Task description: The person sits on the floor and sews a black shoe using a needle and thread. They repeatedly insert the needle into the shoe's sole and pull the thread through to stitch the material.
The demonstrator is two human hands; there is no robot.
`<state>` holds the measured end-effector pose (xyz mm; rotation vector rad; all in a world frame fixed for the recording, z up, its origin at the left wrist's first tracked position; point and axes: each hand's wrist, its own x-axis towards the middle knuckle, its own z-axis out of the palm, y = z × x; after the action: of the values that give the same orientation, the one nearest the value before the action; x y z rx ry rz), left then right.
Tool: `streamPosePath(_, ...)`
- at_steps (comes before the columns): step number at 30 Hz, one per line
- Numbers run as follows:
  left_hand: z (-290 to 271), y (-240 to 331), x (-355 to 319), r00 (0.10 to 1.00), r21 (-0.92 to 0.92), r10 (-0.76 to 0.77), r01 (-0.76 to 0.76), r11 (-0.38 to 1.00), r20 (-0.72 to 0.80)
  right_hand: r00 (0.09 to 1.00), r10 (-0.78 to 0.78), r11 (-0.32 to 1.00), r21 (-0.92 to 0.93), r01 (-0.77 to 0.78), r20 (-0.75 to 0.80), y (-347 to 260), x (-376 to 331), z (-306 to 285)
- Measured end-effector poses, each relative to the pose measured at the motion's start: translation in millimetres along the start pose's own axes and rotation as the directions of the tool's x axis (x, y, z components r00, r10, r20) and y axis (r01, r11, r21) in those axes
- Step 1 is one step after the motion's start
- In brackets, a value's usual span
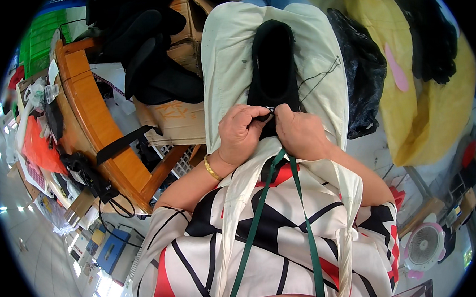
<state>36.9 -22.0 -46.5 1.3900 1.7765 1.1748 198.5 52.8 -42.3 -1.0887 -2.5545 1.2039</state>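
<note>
Through my remote feed I am seeing pale cloth (226, 52) covering a lap at the frame's upper middle, where a black shoe (273, 75) is lying and a dark thread (336, 62) is trailing to its right. At upper left, a cardboard box (170, 125) is bearing black shoe-like pieces (164, 81); further left, a wooden frame (91, 105) is carrying a black strap (124, 146). At upper right, yellow sheeting (421, 138) is holding a pink sole-shaped piece (396, 69) and a black bundle (431, 40)

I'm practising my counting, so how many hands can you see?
2. The left hand and the right hand are side by side at the near end of the black shoe, fingertips close together. No other hands show.
</note>
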Motion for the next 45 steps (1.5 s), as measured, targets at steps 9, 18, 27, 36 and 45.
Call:
streamPosePath(9, -9, 0, 0, 0.998, 0.093, 0.026, -0.031, 0.995, 0.055, 0.996, 0.021, 0.995, 0.097, -0.013, -0.085, 2, -6, 6)
streamPosePath(18, -9, -9, 2, 0.981, 0.098, 0.151, -0.164, 0.982, 0.125, 0.961, 0.257, 0.805, 0.526, -0.273, 0.105, -8, 16, -17)
streamPosePath(27, -10, -15, 2, 0.95, 0.115, 0.281, -0.297, 0.948, 0.139, 0.994, 0.008, 0.936, 0.35, 0.031, -0.109, 0, 25, -18)
streamPosePath(36, -10, -12, 6, 0.952, 0.142, 0.221, -0.253, 0.957, 0.21, 0.947, 0.322, 0.582, 0.785, -0.214, 0.02, -17, 56, -22)
streamPosePath(45, -11, -10, 7, 0.97, 0.051, 0.165, -0.176, 0.983, 0.176, 0.784, 0.516, 0.048, 0.926, 0.375, -0.344, 84, -11, -211)
